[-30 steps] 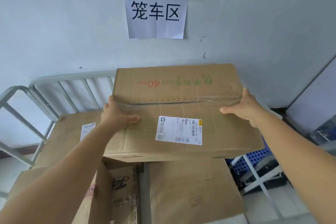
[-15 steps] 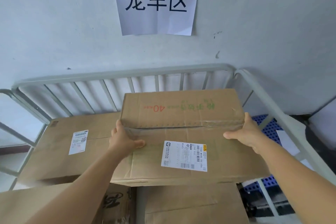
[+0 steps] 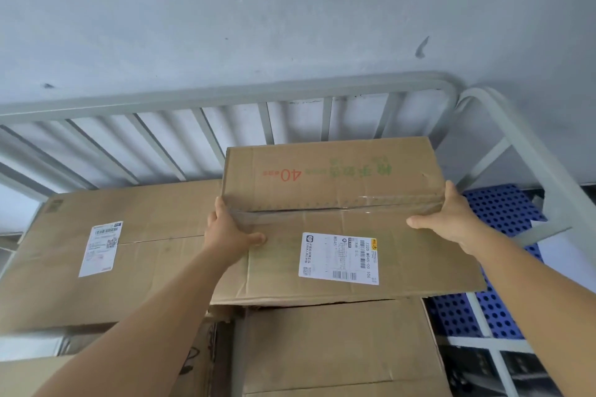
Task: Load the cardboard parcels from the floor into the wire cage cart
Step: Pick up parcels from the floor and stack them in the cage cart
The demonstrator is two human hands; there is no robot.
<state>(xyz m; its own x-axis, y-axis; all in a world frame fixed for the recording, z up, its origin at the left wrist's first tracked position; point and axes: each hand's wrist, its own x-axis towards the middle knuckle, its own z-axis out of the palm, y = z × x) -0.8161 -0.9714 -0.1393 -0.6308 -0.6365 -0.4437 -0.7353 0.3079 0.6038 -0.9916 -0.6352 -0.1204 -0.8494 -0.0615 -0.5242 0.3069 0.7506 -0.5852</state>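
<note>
Two hands carry one cardboard parcel [image 3: 338, 219] inside the wire cage cart [image 3: 225, 93]: the left hand [image 3: 229, 232] clamps its left end, thumb laid across the top beside the taped seam, and the right hand [image 3: 451, 219] clamps the right end the same way, fingers out of sight round the sides. A second ago the parcel was held up against the wall with its far edge covering the cart's back rail; now it has come down below that rail, whose bars show clear above it, and its near edge sits over a stacked box [image 3: 338, 348] beneath the hands. Whether it already bears on that box or hangs just above it cannot be told. To the left of the left hand lies a wide box [image 3: 96, 251] with a shipping label, its top about level with the carried parcel. Beyond the right hand, the blue perforated panel [image 3: 503, 209] shows through the cart's side frame. By my judgement this parcel is close to being set down, with only settling and letting go left.
</note>
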